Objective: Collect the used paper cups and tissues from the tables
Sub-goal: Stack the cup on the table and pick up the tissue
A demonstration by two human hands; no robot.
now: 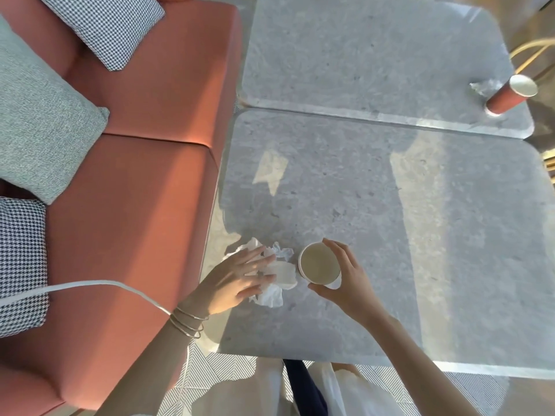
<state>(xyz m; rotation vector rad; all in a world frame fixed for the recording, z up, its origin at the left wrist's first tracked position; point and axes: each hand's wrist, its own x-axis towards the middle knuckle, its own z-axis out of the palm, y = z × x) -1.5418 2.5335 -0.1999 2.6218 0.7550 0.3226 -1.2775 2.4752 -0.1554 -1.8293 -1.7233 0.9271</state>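
On the near grey stone table (375, 211) stands a paper cup (319, 263), seen from above with a pale inside. My right hand (345, 277) grips it, thumb and fingers curled round its rim. Just left of the cup lie crumpled white tissues (280, 277). My left hand (237, 279) rests flat on them with straight fingers. A second cup (509, 96), reddish outside, stands at the far right corner of the far table (360, 55), with a crumpled tissue (483, 85) beside it.
A salmon-coloured sofa (150, 175) with grey and houndstooth cushions (39, 121) runs along the tables' left side. A white cable (90, 285) crosses the sofa toward my left wrist. Patterned floor shows below the near table edge.
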